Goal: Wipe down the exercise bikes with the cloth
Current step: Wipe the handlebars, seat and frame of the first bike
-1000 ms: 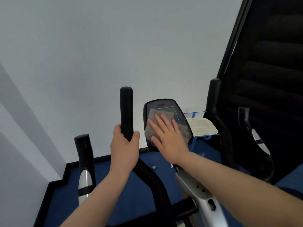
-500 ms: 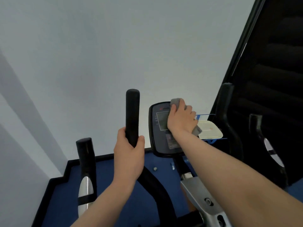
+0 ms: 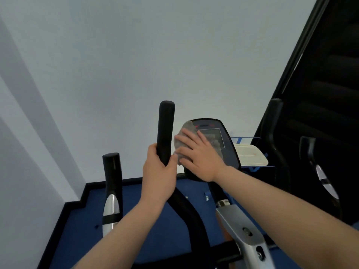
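The grey cloth (image 3: 186,133) is spread over the left side of the bike's console (image 3: 223,140), bunched at the console's top-left corner and poking out past its left edge. The right hand (image 3: 198,154) lies flat on it, fingers straight and fanned toward the upper left, palm pressing the cloth against the dark panel; its grip is fully open, nothing curled round the fabric. Part of the display window shows to the right of the fingers.

Just beside that, the left hand (image 3: 158,175) is wrapped round the upright black handlebar (image 3: 166,131), fingers and thumb closed about it below its rounded top. The thumb nearly meets the lower edge of the cloth.

A second black handlebar (image 3: 112,171) with a silver section stands further left, apart from both hands. The silver frame (image 3: 239,232) of the bike runs down under the right forearm. To the right of the console sits a pale tray (image 3: 250,154) on a blue stand, and beyond it a dark machine (image 3: 320,133). Blue flooring (image 3: 81,220) with a black border meets the pale wall (image 3: 136,55).
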{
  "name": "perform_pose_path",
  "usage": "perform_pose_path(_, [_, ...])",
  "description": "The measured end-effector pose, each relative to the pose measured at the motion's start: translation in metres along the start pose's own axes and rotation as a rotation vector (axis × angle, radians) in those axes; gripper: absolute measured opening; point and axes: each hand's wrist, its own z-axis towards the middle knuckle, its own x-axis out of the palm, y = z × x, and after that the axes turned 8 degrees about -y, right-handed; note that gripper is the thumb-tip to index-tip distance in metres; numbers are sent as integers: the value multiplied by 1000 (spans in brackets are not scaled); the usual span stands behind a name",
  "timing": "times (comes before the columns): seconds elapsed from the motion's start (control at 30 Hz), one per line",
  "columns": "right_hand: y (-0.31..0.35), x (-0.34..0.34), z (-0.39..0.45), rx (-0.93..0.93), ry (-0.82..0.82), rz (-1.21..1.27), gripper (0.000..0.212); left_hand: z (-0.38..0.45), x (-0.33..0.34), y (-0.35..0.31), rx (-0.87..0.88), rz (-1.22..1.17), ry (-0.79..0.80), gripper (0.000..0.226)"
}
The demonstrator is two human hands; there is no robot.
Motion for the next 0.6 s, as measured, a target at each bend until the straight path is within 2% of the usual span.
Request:
perform_pose_path(0.27, [15,-12,-61,145,115,8,56,2,1,-1,-13,33,-3,18])
perform_pose_path(0.43, [1,-15,-76,497,52,-24,57,1,0,0,-22,32,8,23])
perform_pose_path(0.6, [-14,-11,-50,771,-12,-68,58,1,-1,2,-19,21,16,24])
